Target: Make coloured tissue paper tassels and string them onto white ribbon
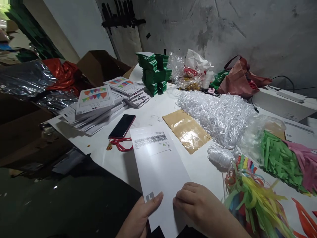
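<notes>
A long white printed card [160,162], with text lines near its far end and a grey "L" mark near the close end, slants over the table's front edge. It may be a flat sleeve; its inside is hidden. My left hand [143,211] grips its near left side, thumb on top and the other fingers mostly hidden underneath. At the near right side, my right hand [198,203] is closed with curled fingers against the card, its thumb out of sight. Beyond the card lie a dark phone [122,126] with a red strap [121,144] and a brown envelope [187,130] under clear plastic.
Printed packets [94,100] are stacked at the left, near green paper bundles [155,72]. White string [218,112] heaps at the right. Tissue tassels [255,195] and green tissue strips [281,158] lie closer. A reddish bag [236,79] stands by the wall.
</notes>
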Available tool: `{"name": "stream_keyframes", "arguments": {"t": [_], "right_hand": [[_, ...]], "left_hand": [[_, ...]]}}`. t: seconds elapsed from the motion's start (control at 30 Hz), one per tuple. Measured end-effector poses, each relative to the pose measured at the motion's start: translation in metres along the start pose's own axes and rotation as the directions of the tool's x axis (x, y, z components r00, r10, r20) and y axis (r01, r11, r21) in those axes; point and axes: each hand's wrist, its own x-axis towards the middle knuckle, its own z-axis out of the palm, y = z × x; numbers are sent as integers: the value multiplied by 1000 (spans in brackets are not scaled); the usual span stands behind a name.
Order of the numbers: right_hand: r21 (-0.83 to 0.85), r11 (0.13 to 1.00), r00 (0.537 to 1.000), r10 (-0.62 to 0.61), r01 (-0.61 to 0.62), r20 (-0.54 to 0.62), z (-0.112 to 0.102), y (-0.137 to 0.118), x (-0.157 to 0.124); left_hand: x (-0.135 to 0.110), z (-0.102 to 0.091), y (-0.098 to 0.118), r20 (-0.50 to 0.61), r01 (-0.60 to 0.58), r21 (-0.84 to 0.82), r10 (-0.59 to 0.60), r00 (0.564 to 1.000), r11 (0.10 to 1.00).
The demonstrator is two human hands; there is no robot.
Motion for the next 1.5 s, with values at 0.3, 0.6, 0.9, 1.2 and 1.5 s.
{"name": "stream_keyframes", "arguments": {"t": [0.3, 0.6, 0.9, 1.2, 1.5], "right_hand": [[7, 1000, 1000, -6, 6, 1, 0, 2, 3], [-18, 997, 963, 69, -77, -262, 16, 1, 6], [181, 968, 885, 233, -173, -402, 24, 5, 4], [192, 962, 868, 260, -194, -423, 26, 3, 6], [-9, 986, 845, 139, -168, -515, 20, -3, 13]], "left_hand": [[-2, 4, 5, -51, 9, -42, -11, 999, 999], [-1, 9, -24, -64, -261, 160, 274, 960, 952], [5, 22, -27, -211, -303, 221, 349, 913, 927], [7, 20, -31, -316, -310, 342, 419, 851, 887], [9, 15, -29, -282, -284, 369, 398, 873, 885]]}}
